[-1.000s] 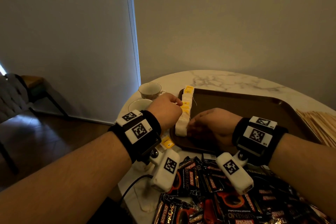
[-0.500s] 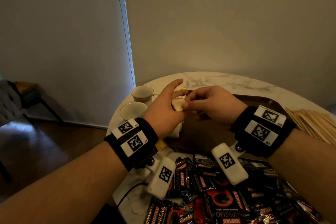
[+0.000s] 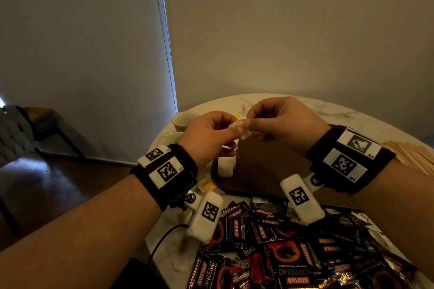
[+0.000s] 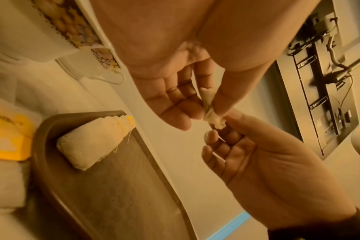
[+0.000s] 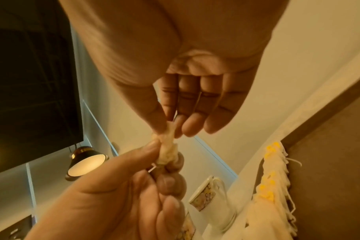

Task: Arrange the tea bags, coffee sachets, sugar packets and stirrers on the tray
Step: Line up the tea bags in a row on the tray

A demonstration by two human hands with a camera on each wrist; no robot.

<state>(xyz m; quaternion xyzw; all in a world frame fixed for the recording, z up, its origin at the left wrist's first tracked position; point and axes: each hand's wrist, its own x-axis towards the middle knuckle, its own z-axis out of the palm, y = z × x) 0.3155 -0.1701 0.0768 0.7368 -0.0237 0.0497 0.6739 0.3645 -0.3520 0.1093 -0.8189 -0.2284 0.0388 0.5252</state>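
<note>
Both hands meet above the tray (image 3: 270, 166). The left hand (image 3: 209, 135) and right hand (image 3: 285, 119) each pinch one end of a crumpled tea bag (image 3: 242, 125), held in the air between them. Below the grip, a row of tea bags (image 5: 271, 194) lies along the tray's left edge.

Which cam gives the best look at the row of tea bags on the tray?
Right wrist: the row of tea bags runs along the tray edge, yellow tags and strings visible. Left wrist shows the row end-on, so bags can't be told apart. Head view: the left hand hides most of it; only the near end shows.
</note>
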